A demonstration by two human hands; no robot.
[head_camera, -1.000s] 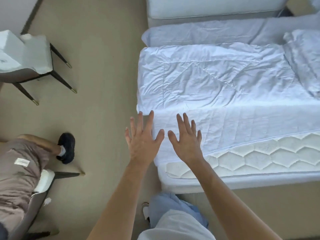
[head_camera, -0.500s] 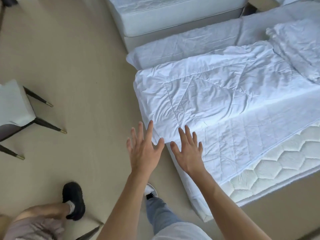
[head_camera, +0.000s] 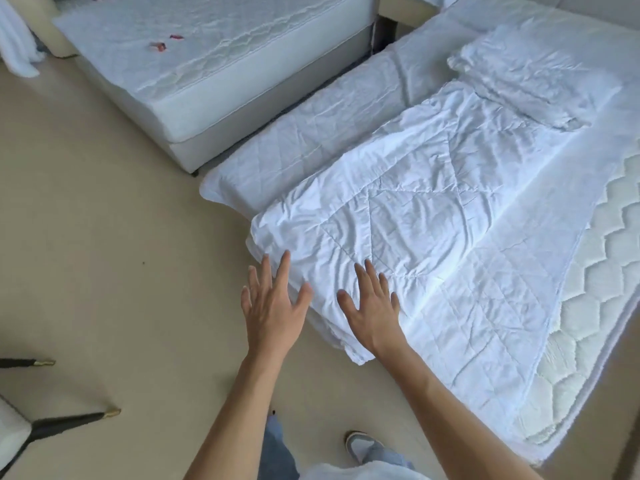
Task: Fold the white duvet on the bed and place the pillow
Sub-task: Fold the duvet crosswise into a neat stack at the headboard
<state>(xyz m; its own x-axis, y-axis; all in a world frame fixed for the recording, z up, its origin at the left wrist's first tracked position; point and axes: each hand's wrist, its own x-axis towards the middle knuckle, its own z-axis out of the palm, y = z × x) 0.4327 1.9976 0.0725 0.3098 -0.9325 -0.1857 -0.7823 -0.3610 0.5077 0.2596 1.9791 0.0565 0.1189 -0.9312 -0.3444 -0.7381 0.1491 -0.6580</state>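
Observation:
The white duvet [head_camera: 408, 202] lies folded into a long strip along the bed [head_camera: 588, 341], its near end at the foot corner. A white pillow [head_camera: 540, 71] rests at the head end, overlapping the duvet's far end. My left hand [head_camera: 273, 306] is spread flat, fingers straight, over the duvet's foot-end edge and partly over the floor. My right hand [head_camera: 372, 306] is spread flat over the quilted cover near the duvet's near corner. Neither hand holds anything.
A second bed [head_camera: 214, 81] with a bare mattress stands to the upper left, with small red scraps [head_camera: 159, 46] on it. Chair legs [head_camera: 69, 419] reach in at the lower left. Beige floor [head_camera: 104, 237] fills the left side. My shoe [head_camera: 360, 445] is near the bed.
The view has swung round toward the foot of the bed, so the second bed and pillow show more. Both hands stay spread and have come over the duvet's foot-end corner. The other person has left view.

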